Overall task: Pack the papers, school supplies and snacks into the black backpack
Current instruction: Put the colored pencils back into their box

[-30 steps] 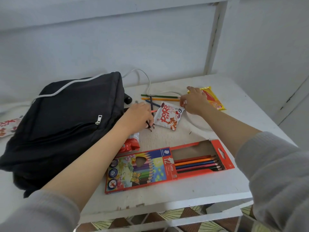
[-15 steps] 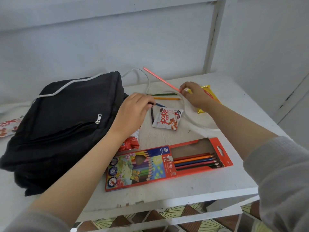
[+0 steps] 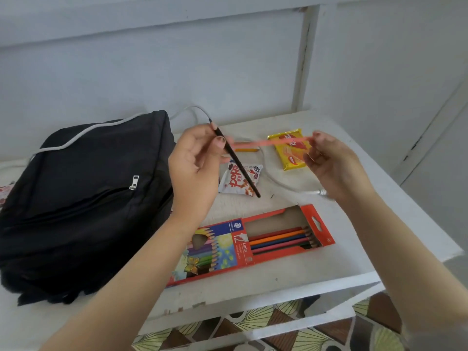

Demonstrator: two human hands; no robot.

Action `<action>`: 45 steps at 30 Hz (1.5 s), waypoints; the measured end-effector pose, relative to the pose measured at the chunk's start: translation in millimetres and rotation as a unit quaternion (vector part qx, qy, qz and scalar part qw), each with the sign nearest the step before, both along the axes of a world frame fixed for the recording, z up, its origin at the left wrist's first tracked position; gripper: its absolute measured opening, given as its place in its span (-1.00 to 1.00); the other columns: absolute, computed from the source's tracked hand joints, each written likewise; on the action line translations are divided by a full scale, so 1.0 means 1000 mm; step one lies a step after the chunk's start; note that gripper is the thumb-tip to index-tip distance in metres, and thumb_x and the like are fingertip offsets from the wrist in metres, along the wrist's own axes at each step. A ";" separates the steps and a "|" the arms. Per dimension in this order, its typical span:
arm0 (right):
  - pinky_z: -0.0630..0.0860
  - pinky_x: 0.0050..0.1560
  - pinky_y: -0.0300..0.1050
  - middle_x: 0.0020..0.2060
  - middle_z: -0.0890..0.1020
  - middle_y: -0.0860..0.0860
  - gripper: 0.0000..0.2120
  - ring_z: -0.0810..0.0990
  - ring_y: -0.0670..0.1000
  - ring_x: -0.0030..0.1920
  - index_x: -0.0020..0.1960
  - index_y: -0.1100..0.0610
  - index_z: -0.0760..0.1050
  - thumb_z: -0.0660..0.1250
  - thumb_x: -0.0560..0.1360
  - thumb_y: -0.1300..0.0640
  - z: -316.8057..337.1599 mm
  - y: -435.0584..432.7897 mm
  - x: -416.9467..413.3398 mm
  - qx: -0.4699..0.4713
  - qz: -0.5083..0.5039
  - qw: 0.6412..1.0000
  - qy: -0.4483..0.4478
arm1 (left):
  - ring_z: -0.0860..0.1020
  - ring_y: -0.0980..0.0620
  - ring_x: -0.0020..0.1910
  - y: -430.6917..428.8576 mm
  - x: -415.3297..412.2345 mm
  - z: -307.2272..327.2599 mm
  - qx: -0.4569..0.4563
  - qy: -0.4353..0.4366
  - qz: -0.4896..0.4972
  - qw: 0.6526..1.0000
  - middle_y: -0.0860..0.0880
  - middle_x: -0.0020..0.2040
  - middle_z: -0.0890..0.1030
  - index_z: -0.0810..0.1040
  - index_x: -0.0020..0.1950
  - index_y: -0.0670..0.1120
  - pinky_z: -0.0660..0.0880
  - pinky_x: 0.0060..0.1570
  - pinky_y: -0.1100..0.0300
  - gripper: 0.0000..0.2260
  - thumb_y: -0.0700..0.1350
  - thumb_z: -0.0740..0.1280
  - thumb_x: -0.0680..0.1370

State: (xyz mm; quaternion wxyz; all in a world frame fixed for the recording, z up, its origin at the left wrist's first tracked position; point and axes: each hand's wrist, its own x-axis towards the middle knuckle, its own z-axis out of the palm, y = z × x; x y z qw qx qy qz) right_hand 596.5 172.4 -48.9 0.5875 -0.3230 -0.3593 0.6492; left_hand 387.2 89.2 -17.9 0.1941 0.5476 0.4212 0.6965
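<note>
The black backpack (image 3: 83,196) lies zipped on the left of the white table (image 3: 316,264). My left hand (image 3: 197,163) is raised above the table and grips a dark pencil (image 3: 238,163) that slants down to the right. My right hand (image 3: 334,163) holds one end of a blurred pink pencil (image 3: 278,142), which reaches across to my left hand. Below the hands lies an open red coloured-pencil box (image 3: 253,241) with several pencils inside. A white snack packet (image 3: 240,179) and a yellow wafer pack (image 3: 291,153) rest behind it.
An orange pencil (image 3: 247,149) lies on the table behind my left hand. A white cable (image 3: 286,183) curves across the table from behind the backpack. The wall stands close behind. The table's front edge drops to a patterned floor (image 3: 266,323).
Both hands have lifted off the table and come closer. The left now holds a dark pencil up; the right has swung the pink pencil across to the left hand.
</note>
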 end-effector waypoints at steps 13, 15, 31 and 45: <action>0.56 -0.16 -0.26 -0.31 0.65 -0.07 -0.86 0.60 -0.06 -0.31 -0.11 0.08 0.60 0.30 0.53 0.26 -0.017 -0.065 0.038 0.045 -0.146 0.958 -0.242 | 0.61 0.16 -0.06 -0.008 0.030 -0.038 -0.047 0.139 -0.031 0.989 0.12 -0.07 0.62 0.53 0.05 0.01 0.53 -0.04 0.27 -0.79 -0.24 0.35 0.49; 0.56 -0.16 -0.23 -0.27 0.66 0.02 -0.87 0.61 -0.05 -0.29 -0.08 0.06 0.57 0.34 0.50 0.27 -0.020 -0.068 0.035 0.044 -0.156 0.951 -0.265 | 0.59 0.16 -0.10 -0.005 0.032 -0.041 -0.057 0.174 -0.040 0.982 0.06 -0.08 0.61 0.53 0.11 -0.03 0.52 -0.08 0.32 -0.72 -0.31 0.37 0.47; 0.27 0.11 -0.26 0.25 0.53 0.02 -0.45 0.44 0.06 0.28 0.34 0.12 0.42 0.45 0.40 0.05 -0.060 -0.089 0.019 0.136 -0.093 0.763 -0.625 | 0.52 0.35 -0.06 0.006 0.053 -0.083 -0.133 0.285 -0.078 0.946 0.11 0.00 0.60 0.56 0.18 -0.11 0.47 -0.03 0.43 -0.67 -0.36 0.35 0.46; 0.50 -0.25 -0.17 0.25 0.53 0.19 -0.77 0.63 0.09 -0.24 -0.02 0.16 0.64 0.26 0.42 0.16 -0.074 -0.101 0.004 0.239 -0.158 0.693 -0.662 | 0.57 0.19 -0.03 -0.007 0.037 -0.096 -0.162 0.335 -0.073 0.925 0.02 0.01 0.63 0.59 0.14 -0.10 0.51 0.00 0.36 -0.72 -0.34 0.31 0.49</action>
